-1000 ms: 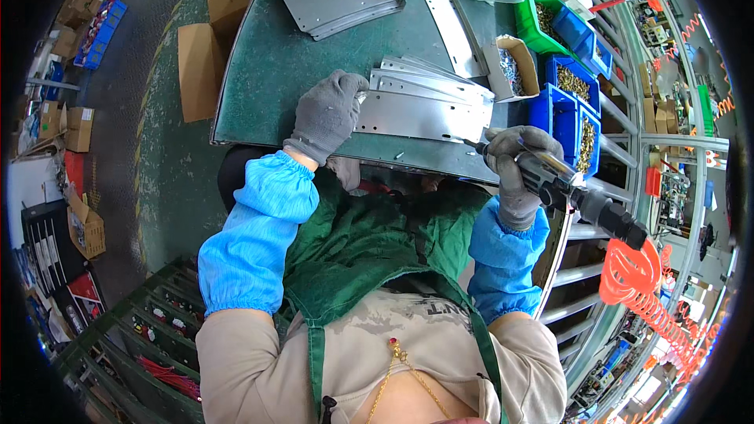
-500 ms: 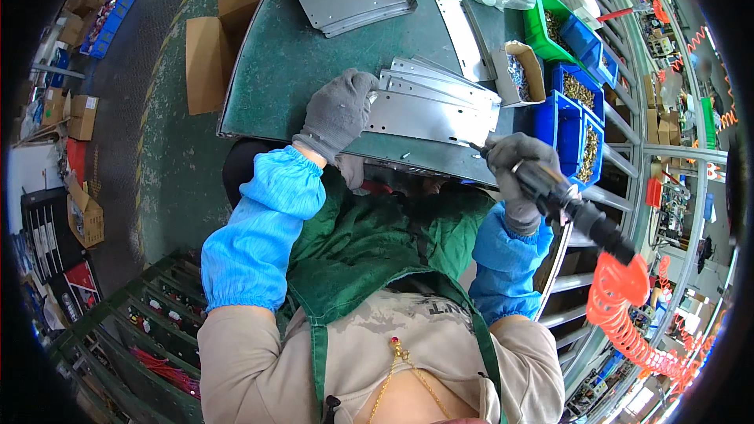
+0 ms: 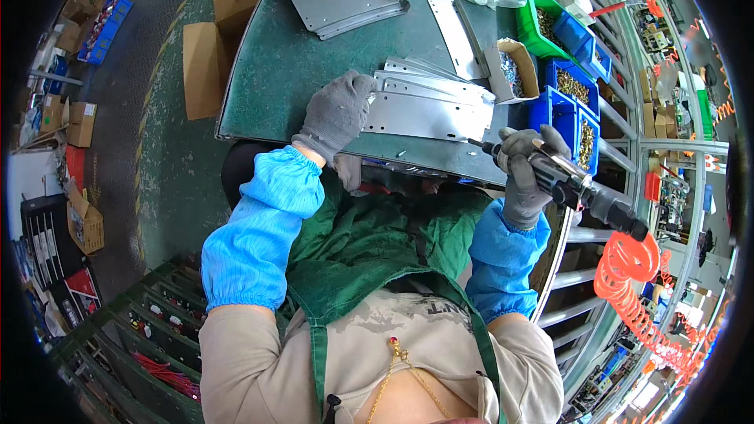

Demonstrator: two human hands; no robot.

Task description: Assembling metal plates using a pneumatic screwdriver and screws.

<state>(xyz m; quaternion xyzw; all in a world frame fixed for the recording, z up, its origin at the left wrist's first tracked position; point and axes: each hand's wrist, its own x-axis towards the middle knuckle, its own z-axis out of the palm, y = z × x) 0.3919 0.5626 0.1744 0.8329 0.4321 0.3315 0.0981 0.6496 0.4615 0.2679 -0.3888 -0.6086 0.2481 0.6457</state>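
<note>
Plates: metal, fanned stack on the table, long axis left to right. Left hand: nearer, back upward, fingers curled at the stack's left end (gripping or merely resting, I cannot tell from here). Right hand: closed round a driver, held aslant, bit pointing forward-left at the front plate's right corner, contact unclear.

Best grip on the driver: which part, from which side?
Probably the front half of the driver, from the person's side, as the right hand has it: it is long and slanted, so this leaves the thin bit clear at the left end and the red hose free at the rear.
</note>
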